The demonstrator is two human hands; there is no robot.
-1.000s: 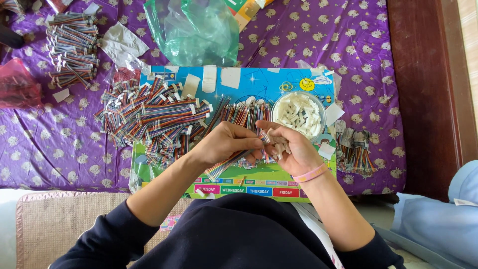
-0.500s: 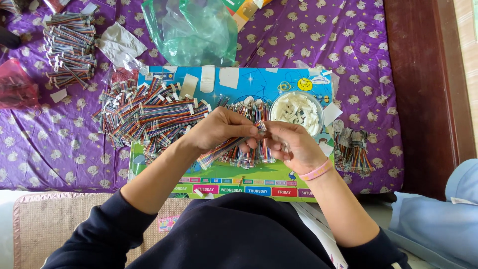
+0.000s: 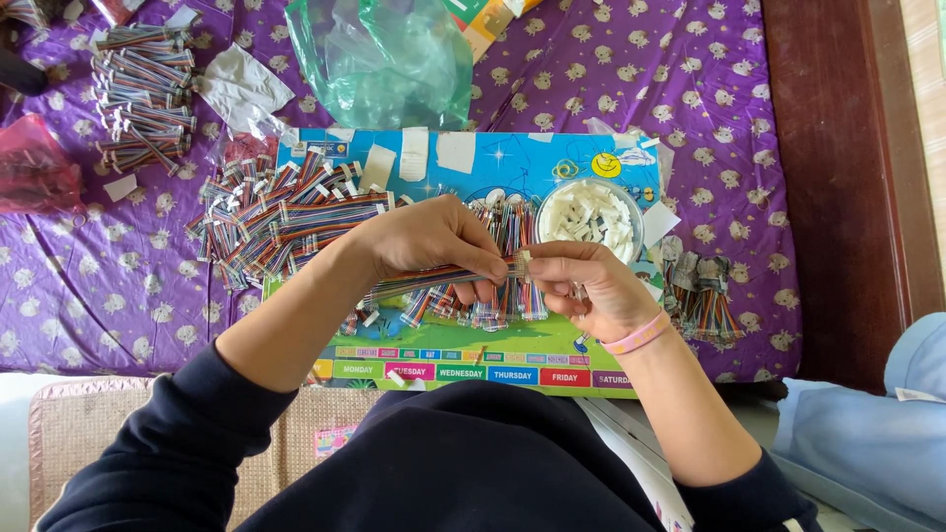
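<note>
My left hand (image 3: 434, 241) pinches a flat multicoloured ribbon cable (image 3: 419, 283) near its end, the cable trailing left under my wrist. My right hand (image 3: 581, 286), with a pink band on the wrist, holds a small white connector (image 3: 523, 260) against the cable's tip. Both hands meet over a colourful board (image 3: 493, 355) with a row of coloured labels along its near edge. Just behind my right hand stands a round clear bowl (image 3: 591, 212) full of small white connectors. More ribbon cables (image 3: 498, 296) lie on the board under my hands.
A heap of ribbon cables (image 3: 276, 217) lies left of my hands, another bundle (image 3: 138, 94) at far left, a small one (image 3: 702, 296) at right. A green plastic bag (image 3: 389, 59) sits behind the board. Purple patterned cloth (image 3: 89, 286) covers the surface; a dark wooden edge (image 3: 838, 177) runs at right.
My hands have shifted slightly up and left on the board. The cable now lies stretched flat between them, with the connector at its tip.
</note>
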